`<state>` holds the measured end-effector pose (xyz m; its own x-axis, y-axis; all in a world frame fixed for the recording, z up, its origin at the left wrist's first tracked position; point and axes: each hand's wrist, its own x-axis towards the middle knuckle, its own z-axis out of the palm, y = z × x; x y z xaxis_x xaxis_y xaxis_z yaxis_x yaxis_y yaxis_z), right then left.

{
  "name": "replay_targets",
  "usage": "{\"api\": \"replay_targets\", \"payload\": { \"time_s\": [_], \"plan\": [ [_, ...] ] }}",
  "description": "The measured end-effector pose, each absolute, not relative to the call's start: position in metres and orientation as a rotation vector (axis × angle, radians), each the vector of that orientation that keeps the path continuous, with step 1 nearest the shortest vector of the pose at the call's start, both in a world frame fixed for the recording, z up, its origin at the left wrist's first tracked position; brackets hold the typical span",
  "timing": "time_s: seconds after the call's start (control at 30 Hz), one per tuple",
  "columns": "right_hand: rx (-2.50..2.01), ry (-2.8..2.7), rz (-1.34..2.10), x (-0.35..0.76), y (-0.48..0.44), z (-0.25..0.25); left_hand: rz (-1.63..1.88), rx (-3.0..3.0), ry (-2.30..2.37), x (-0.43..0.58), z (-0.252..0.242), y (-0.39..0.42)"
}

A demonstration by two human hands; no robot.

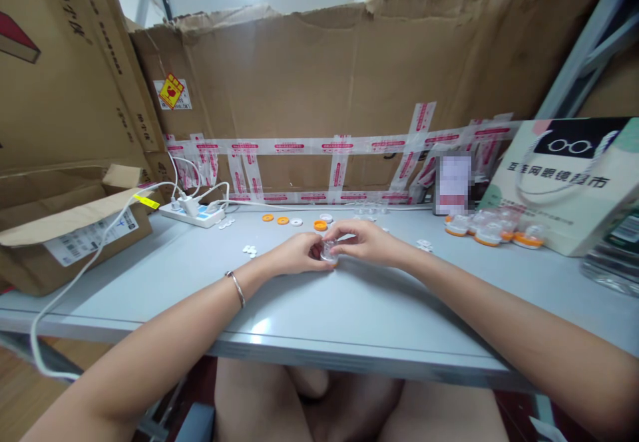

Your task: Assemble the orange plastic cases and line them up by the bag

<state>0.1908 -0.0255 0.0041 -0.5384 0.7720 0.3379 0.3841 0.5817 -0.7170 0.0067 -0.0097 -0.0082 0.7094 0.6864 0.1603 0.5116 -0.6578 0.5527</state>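
Note:
Between my hands, low over the grey table (279, 302), is a small clear plastic dome (328, 250), with a bit of orange showing at its lower edge. My left hand (305, 253) is closed round its left side, thumb in front. From the right, my right hand (363, 242) pinches the dome with thumb and fingers. Just behind them lie an orange ring (320, 225) and a white ring (326, 218). Farther left are two more orange rings (283, 220) and a white one (296, 221). Small white pieces (249, 251) lie left of my left hand.
Clear domes on orange and white bases (489, 230) cluster at the right, by a paper bag (564, 189), a phone (453, 186) and a plastic bottle (616, 255). More clear parts (367, 209) lie behind. A power strip (194, 212) and open carton (74, 229) stand left.

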Motion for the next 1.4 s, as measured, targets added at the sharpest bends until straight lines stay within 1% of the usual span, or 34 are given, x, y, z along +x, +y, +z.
{"api": "replay_targets", "payload": {
  "time_s": [0.33, 0.4, 0.53, 0.67, 0.83, 1.07, 1.2, 1.4],
  "plan": [
    [-0.956, -2.06, 0.787, 0.187, -0.027, 0.001, 0.496, 2.199, 0.981, 0.006, -0.011, -0.007],
    [-0.977, -1.972, 0.795, 0.188, -0.027, 0.004, 0.566, 2.069, 0.948, 0.007, -0.007, -0.008],
    [-0.881, -1.766, 0.771, 0.186, -0.029, 0.01, 0.838, 1.862, 0.898, 0.013, 0.0, -0.014],
    [-0.849, -1.624, 0.792, 0.181, -0.031, 0.011, 0.931, 1.828, 0.857, 0.018, 0.003, -0.021],
    [-0.807, -1.579, 0.866, 0.182, -0.033, 0.015, 0.914, 1.8, 0.781, 0.018, 0.009, -0.027],
    [-0.649, -1.694, 1.018, 0.193, -0.037, 0.022, 0.773, 1.675, 0.597, 0.012, 0.018, -0.034],
    [-0.587, -1.772, 1.078, 0.196, -0.038, 0.024, 0.718, 1.656, 0.582, 0.011, 0.018, -0.034],
    [-0.587, -1.771, 0.985, 0.191, -0.04, 0.025, 0.817, 1.668, 0.621, 0.014, 0.015, -0.032]
  ]
}}
